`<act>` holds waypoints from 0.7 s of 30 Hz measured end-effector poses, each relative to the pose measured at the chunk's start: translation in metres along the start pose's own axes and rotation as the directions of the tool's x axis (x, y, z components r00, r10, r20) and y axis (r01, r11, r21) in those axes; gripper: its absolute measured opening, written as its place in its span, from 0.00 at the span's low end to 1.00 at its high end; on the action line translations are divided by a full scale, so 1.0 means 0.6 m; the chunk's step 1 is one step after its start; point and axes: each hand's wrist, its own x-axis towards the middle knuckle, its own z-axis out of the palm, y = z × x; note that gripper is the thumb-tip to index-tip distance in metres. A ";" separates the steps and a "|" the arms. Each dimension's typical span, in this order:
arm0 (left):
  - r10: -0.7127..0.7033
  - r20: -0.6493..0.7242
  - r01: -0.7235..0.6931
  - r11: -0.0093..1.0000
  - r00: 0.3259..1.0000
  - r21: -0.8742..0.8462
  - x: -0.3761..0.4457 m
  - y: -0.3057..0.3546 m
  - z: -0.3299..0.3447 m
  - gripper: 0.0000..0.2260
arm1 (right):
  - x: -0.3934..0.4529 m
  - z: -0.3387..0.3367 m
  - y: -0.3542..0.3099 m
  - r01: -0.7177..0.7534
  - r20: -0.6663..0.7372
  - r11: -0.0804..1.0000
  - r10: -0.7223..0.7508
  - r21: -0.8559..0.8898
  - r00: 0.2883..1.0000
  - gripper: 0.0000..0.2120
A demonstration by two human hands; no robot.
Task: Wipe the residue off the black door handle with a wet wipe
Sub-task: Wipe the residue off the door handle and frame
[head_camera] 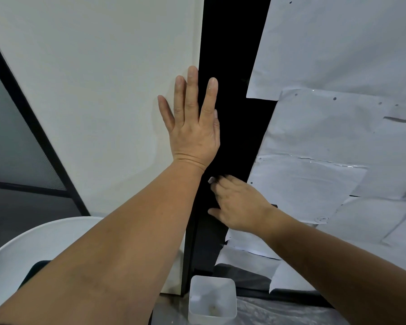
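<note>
The black door handle [234,127] is a long black vertical strip between a white door panel and a paper-covered surface. My left hand [192,127] lies flat on the white panel with straight fingers, and its index finger and thumb overlap the strip's left edge. Below it, my right hand [237,205] rests on the strip with its fingers curled, the fingertips and thumb gripping at the strip's left side. A small pale bit shows at the upper fingertip; I cannot tell whether it is a nail or a wipe. No wet wipe shows plainly.
A translucent white plastic tub [212,300] stands on the floor below the strip. A round white table edge [21,245] curves in at the lower left. Taped white paper sheets [338,137] cover the right side. A dark-framed glass panel [14,137] is at far left.
</note>
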 end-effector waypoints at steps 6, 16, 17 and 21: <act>-0.005 0.001 0.005 1.000 1.000 -0.014 0.002 0.003 -0.003 0.24 | -0.008 0.026 -0.048 -0.066 0.077 0.998 0.065 0.015 0.995 0.28; -0.012 -0.002 0.012 1.000 1.000 0.012 0.002 0.003 -0.003 0.23 | -0.005 0.019 -0.042 -0.183 -0.044 0.979 0.187 0.086 0.981 0.31; -0.010 -0.001 0.010 1.000 1.000 0.012 0.002 0.004 -0.003 0.23 | -0.006 0.018 -0.037 -0.198 -0.061 0.975 0.204 0.102 0.977 0.31; -0.011 -0.003 0.011 1.000 1.000 0.015 0.003 0.004 -0.003 0.23 | -0.007 0.023 -0.025 -0.334 -0.159 0.877 0.405 0.346 0.900 0.26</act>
